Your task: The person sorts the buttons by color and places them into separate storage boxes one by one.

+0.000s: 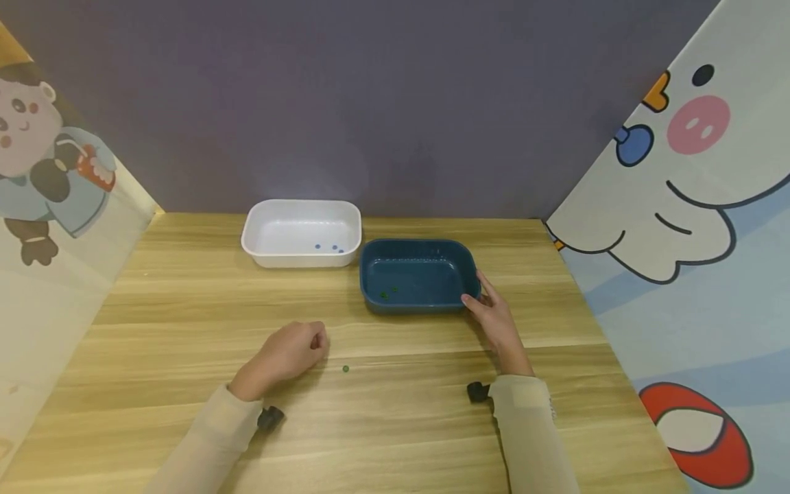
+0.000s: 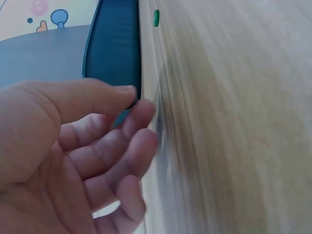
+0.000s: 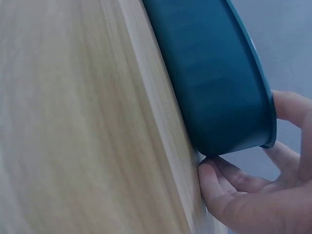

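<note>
The dark teal tray (image 1: 420,307) stands on the wooden table with small green pieces (image 1: 385,296) in its left front part. My right hand (image 1: 496,322) holds the tray's right front corner, thumb at the rim and fingers around the right end. In the right wrist view, fingertips (image 3: 208,173) reach low beside the tray's base. Left of the tray and nearer to me, my left hand (image 1: 290,353) hovers with loosely bent fingers, nothing visible in them. A small round green piece (image 1: 345,368) lies on the table just right of that hand.
A white tray (image 1: 296,261) stands at the back left, close to the teal one, with three small blue pieces (image 1: 317,246) inside. A grey panel (image 1: 395,110) rises behind the table (image 1: 395,432). Cartoon-printed walls stand at both sides.
</note>
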`<action>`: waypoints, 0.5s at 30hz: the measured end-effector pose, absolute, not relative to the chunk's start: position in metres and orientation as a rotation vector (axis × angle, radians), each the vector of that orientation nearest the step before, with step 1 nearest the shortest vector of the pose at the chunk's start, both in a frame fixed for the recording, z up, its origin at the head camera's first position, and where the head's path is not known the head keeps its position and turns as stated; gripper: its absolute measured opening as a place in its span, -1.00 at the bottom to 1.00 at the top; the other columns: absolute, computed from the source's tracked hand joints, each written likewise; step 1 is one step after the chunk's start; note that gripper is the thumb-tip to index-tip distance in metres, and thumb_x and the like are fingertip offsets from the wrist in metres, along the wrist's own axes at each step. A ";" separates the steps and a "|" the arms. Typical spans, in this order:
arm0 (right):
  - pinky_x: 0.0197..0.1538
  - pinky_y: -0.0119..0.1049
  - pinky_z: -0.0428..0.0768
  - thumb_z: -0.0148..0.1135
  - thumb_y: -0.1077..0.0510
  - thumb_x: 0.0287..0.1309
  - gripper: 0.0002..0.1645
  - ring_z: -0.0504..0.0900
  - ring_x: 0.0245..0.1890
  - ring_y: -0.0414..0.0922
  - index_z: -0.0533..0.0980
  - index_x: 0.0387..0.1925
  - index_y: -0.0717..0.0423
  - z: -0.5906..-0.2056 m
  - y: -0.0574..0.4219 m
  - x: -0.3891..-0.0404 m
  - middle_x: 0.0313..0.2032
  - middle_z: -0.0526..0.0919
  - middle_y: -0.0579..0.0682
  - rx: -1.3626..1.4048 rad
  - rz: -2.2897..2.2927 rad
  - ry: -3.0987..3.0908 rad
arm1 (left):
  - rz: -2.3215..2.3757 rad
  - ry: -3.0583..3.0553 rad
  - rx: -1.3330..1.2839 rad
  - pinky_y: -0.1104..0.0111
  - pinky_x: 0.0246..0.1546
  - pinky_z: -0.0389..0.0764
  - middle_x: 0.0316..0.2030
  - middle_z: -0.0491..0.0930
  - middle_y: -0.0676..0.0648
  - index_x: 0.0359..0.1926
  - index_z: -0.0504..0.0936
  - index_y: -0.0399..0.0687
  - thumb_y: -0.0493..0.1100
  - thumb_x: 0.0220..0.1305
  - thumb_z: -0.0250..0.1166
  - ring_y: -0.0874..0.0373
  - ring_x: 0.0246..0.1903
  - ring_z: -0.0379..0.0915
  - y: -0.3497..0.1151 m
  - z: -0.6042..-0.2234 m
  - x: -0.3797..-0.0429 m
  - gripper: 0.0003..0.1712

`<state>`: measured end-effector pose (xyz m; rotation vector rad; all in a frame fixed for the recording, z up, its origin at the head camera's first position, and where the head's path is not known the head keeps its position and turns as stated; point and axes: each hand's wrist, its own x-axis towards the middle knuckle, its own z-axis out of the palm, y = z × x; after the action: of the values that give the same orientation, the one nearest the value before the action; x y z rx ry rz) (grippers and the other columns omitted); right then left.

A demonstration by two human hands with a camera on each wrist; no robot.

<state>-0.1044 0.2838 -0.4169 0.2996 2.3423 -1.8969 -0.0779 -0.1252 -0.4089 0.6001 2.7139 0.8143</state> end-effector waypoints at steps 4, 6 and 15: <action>0.39 -0.04 0.37 0.27 -0.01 0.39 -0.11 0.01 0.54 0.09 0.04 0.57 -0.43 -0.417 0.284 -0.105 0.59 -0.16 0.08 0.300 -1.893 2.347 | 0.885 2.745 0.564 0.31 -0.44 0.49 -0.52 0.51 0.11 -0.39 0.58 0.03 -0.24 0.32 0.32 0.19 -0.52 0.39 -0.124 -0.408 -0.083 -0.86; 0.38 -0.04 0.38 0.28 -0.01 0.38 -0.10 0.02 0.53 0.09 0.04 0.57 -0.43 -0.417 0.284 -0.105 0.58 -0.15 0.10 0.300 -1.891 2.349 | 0.916 2.763 0.545 0.30 -0.41 0.54 -0.49 0.55 0.10 -0.37 0.60 0.02 -0.24 0.31 0.34 0.20 -0.49 0.43 -0.122 -0.407 -0.085 -0.88; 0.40 -0.02 0.36 0.28 -0.02 0.38 -0.09 0.02 0.53 0.10 0.03 0.57 -0.42 -0.417 0.284 -0.105 0.58 -0.15 0.09 0.304 -1.885 2.350 | 1.054 2.783 0.534 0.32 -0.39 0.61 -0.43 0.62 0.07 -0.34 0.62 -0.01 -0.26 0.27 0.37 0.20 -0.42 0.53 -0.115 -0.401 -0.094 -0.92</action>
<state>-0.1054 0.2844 -0.4174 0.3042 2.3496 -1.8852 -0.0940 -0.1151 -0.4011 0.5335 2.7831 1.0540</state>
